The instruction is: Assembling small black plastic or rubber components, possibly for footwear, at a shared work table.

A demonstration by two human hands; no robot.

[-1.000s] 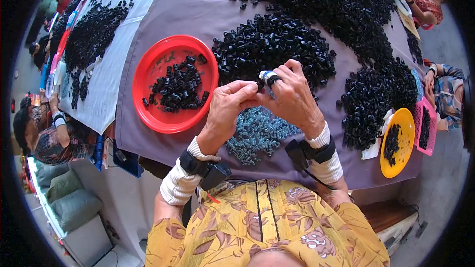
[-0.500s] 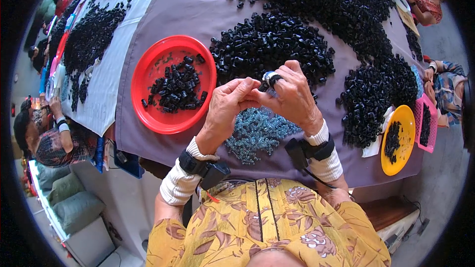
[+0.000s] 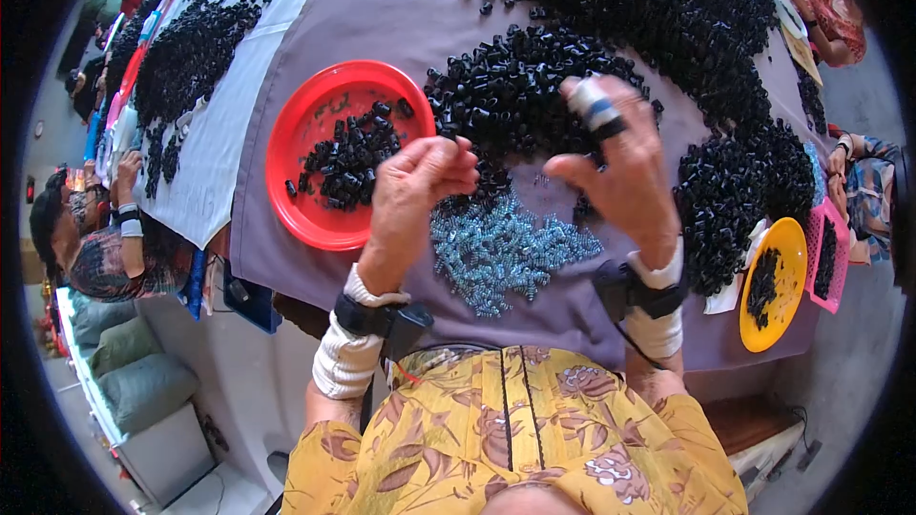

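A mauve cloth [image 3: 334, 19] is spread under everything near the hands, with a white cloth [image 3: 224, 114] laid to its left. A mound of short black pieces [image 3: 534, 67] is heaped beyond the hands; more are gathered in a red plate [image 3: 286, 186] just beside the left hand. Smaller than the mound, a heap of pale blue coils [image 3: 496, 253] is spread on the mauve cloth, between the forearms. The right hand [image 3: 625, 157] is blurred, its fingers spread and its thumb held well apart, over the mound's near right part. On the left hand [image 3: 410, 193], thumb and fingers are pressed together; whether anything is pinched there cannot be told. Taken singly, the black pieces are judged light, stiff and rather slippery, best gripped across their sides between thumb and forefinger. The coils are judged lighter, springy and easily tangled or bent, best lifted by one end. No brand or label can be read; faint marks on the white cloth's near corner cannot be made out.
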